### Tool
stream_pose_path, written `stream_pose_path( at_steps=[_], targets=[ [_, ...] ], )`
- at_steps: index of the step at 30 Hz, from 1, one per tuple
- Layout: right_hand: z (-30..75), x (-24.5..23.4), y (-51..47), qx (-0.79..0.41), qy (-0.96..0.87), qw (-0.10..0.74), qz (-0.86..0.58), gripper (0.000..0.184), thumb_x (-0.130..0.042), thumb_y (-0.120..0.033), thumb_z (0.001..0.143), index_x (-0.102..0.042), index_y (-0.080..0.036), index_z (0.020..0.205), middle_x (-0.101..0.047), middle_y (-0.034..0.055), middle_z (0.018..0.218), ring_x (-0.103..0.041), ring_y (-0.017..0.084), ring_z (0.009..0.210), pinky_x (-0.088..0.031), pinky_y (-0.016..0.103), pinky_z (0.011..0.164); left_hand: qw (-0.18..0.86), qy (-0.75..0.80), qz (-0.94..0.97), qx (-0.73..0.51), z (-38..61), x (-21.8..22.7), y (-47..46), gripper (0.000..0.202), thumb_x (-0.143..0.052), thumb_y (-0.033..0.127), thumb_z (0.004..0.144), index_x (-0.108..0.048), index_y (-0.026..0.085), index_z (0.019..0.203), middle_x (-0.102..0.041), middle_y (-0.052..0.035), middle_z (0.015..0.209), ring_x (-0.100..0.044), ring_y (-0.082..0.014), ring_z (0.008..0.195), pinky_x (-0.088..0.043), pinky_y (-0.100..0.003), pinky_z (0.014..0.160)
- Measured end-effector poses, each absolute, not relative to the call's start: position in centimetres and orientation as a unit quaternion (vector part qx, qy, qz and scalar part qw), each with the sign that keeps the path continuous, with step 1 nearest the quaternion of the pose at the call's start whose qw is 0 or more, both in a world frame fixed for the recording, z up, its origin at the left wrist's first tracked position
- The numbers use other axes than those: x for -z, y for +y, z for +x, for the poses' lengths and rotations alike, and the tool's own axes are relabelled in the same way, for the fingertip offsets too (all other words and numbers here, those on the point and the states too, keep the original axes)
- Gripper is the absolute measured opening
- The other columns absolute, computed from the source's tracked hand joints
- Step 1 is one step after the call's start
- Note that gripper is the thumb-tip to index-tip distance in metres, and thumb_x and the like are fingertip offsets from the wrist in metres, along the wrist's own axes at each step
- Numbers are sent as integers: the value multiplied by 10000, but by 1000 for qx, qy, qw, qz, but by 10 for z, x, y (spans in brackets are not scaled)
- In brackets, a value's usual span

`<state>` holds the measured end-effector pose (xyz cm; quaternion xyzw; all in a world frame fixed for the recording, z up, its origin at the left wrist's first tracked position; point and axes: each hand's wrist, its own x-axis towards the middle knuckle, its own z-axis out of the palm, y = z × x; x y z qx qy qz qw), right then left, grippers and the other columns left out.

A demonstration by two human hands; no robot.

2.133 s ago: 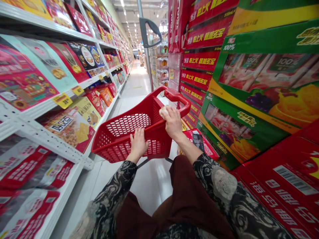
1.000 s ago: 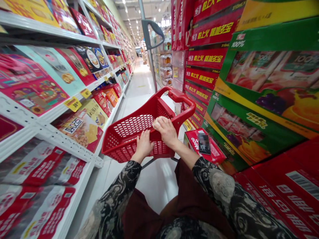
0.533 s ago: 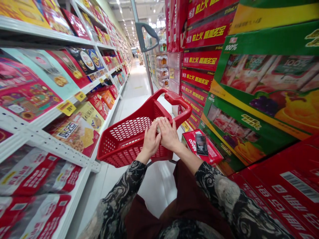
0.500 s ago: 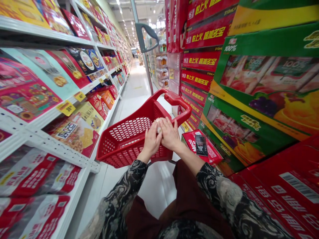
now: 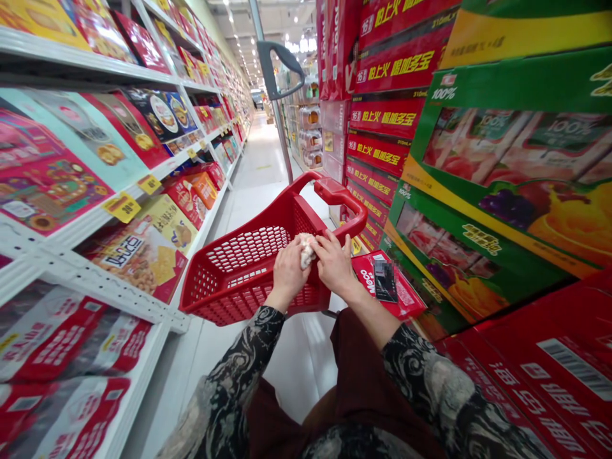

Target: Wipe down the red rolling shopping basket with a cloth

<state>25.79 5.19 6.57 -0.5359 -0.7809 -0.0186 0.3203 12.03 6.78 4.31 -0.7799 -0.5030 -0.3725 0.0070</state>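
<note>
A red plastic shopping basket [image 5: 239,274] on a wheeled frame stands in the aisle in front of me. Both hands meet over its near right rim. My left hand [image 5: 288,271] and my right hand [image 5: 336,264] pinch a small crumpled whitish wad [image 5: 306,248] between them, fingers curled round it. The basket's red handle [image 5: 340,194] arches just beyond my hands. A grey pull handle [image 5: 280,67] on a metal pole rises behind the basket. The basket's inside shows nothing in it.
Shelves of boxed biscuits and snacks [image 5: 129,248] with yellow price tags run along the left. Stacked red and green drink cartons [image 5: 478,191] wall the right. A red box with a dark phone on it [image 5: 387,284] lies right of the basket. The white aisle floor [image 5: 262,153] stretches ahead.
My left hand slid right along the basket rim and joined my right hand on the whitish wad. The right hand came down from beside the red handle to the near rim.
</note>
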Motion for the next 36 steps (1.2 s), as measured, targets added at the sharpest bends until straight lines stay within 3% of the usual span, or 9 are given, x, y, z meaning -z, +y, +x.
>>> stream_pose_path(
  at_steps=[3,6,8,10,14,17,22,29,36],
  targets=[
    [258,-65,52,22,-779,327,-534,424,-405,-94,834,-581,-241,1191,-561,67,1286,-322,273,1313,-97,620,1066,-62,-485,-784,382,117,-47,65,607,-589,248,712,-411,138,1282,-495,-139,1339,-462,-238,1229,-363,-422,1036],
    [260,-65,55,26,-774,334,-537,426,-384,-98,854,-565,-248,1209,-550,66,1299,-341,259,1305,-90,617,1068,-162,-505,-746,404,123,-57,69,404,-449,294,826,-512,151,1198,-577,-105,1247,-535,-194,1143,-409,-364,992],
    [260,-66,56,32,-760,343,-551,427,-375,-101,862,-547,-229,1231,-523,78,1329,-340,251,1308,-90,605,1075,-176,-548,-715,396,131,-63,73,334,-393,312,866,-583,162,1096,-641,-92,1121,-591,-184,1032,-450,-344,925],
    [260,-65,58,34,-752,343,-562,414,-379,-105,860,-554,-211,1219,-514,90,1336,-328,254,1316,-92,601,1077,-121,-591,-708,367,138,-63,74,317,-426,313,860,-591,173,1091,-650,-92,1082,-594,-204,1004,-441,-380,925],
    [262,-61,61,29,-767,333,-547,414,-390,-87,837,-576,-208,1187,-525,93,1324,-298,254,1336,-70,615,1075,15,-612,-733,297,127,-45,65,383,-437,249,856,-509,219,1231,-555,-97,1280,-502,-245,1167,-273,-521,1053],
    [263,-58,61,27,-772,337,-538,424,-396,-75,820,-582,-201,1179,-518,94,1331,-285,251,1343,-55,618,1076,58,-641,-713,278,97,-24,56,390,-407,240,867,-498,220,1246,-496,-110,1352,-467,-257,1214,-229,-554,1063],
    [255,-60,58,26,-762,344,-548,416,-420,-91,818,-582,-186,1189,-486,107,1360,-264,269,1352,-48,616,1078,61,-627,-714,305,77,-11,52,420,-401,238,867,-477,200,1278,-518,-121,1330,-470,-243,1214,-301,-493,1039],
    [237,-61,64,52,-787,323,-523,368,-404,-216,903,-541,-167,1241,-525,102,1325,-313,259,1330,-69,554,1106,53,-597,-733,322,120,-30,57,413,-385,322,897,-460,259,1298,-483,-95,1372,-444,-230,1247,-139,-571,1093],
    [247,-47,72,67,-810,325,-483,385,-430,-139,849,-571,-139,1208,-557,85,1290,-350,238,1302,-25,500,1133,90,-642,-693,315,72,-5,50,361,-413,336,892,-540,252,1219,-552,-95,1299,-534,-249,1133,-130,-584,1087]
  ],
)
